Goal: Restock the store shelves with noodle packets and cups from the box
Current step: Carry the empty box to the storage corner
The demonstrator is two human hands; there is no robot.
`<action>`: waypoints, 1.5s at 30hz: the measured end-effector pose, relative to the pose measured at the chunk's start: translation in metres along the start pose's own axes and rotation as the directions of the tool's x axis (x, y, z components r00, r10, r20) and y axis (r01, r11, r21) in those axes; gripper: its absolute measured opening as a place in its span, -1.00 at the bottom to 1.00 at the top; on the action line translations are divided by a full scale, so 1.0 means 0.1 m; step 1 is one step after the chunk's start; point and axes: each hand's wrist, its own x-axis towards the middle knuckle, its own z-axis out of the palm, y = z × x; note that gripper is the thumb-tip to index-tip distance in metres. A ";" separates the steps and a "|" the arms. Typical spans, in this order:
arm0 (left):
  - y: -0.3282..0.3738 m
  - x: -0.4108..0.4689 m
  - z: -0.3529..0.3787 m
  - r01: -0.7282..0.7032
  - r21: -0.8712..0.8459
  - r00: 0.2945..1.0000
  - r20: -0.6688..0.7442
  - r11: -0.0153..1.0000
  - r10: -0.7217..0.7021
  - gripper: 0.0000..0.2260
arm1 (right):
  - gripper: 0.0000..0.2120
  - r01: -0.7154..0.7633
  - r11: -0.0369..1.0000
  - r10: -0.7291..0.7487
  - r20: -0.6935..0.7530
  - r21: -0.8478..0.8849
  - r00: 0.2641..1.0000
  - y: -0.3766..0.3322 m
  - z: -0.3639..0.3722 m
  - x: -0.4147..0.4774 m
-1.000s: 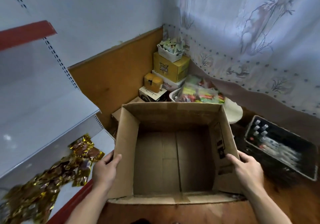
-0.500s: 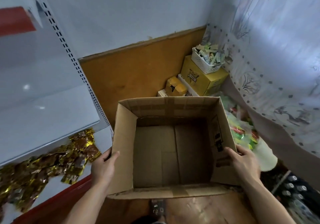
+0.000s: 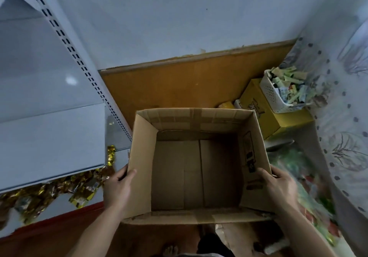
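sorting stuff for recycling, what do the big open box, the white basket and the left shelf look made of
Box: corrugated cardboard, matte brown; taped seams and folded flaps show.
Basket: likely moulded plastic, white; its wall is a regular perforated lattice.
Shelf: probably painted sheet metal, smooth and glossy; it reflects a light spot.

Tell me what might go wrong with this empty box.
1. Left hand and right hand grip the cardboard box only by thin side walls; it may tilt or slip.
2. Its left wall is close to the gold packets on the lower shelf; a swing might sweep some off.
3. Its far corner nears the white basket atop a yellow carton; a bump might topple it.
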 end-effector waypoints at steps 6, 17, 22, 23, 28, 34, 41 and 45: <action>0.20 0.44 0.57 0.086 -0.032 0.989 -0.122 0.996 -0.090 -0.64 | -0.80 0.059 0.997 -0.053 0.118 -0.042 0.992 -0.28 0.31 1.04; -0.10 1.34 1.13 0.189 -0.008 0.952 -0.243 0.982 -0.185 -0.67 | -0.67 0.054 0.984 -0.020 0.196 -0.168 0.980 -0.36 1.26 2.06; -0.39 1.99 1.40 0.232 0.030 0.935 -0.282 0.972 -0.215 -0.69 | -0.66 0.027 0.984 0.012 0.216 -0.177 0.976 -0.16 1.90 2.43; -0.45 2.11 1.46 0.243 0.013 0.929 -0.290 0.970 -0.228 -0.70 | -0.68 0.032 0.983 0.008 0.220 -0.180 0.975 -0.11 2.02 2.51; -0.83 2.65 1.74 0.232 -0.076 0.926 -0.288 0.970 -0.245 -0.70 | -0.77 -0.009 0.992 0.038 0.228 -0.126 0.973 0.06 2.50 2.89; -1.22 3.16 2.03 0.166 -0.062 0.944 -0.278 0.984 -0.177 -0.71 | -0.74 -0.047 0.995 0.064 0.201 -0.085 0.977 0.24 2.91 3.22; -1.38 3.38 2.27 0.120 -0.060 0.935 -0.330 0.991 -0.133 -0.75 | -0.71 -0.048 0.997 0.060 0.185 -0.067 0.981 0.31 3.19 3.45; -1.41 3.37 2.28 0.104 -0.031 0.935 -0.338 0.994 -0.109 -0.74 | -0.70 -0.044 0.998 0.050 0.192 -0.035 0.980 0.34 3.22 3.46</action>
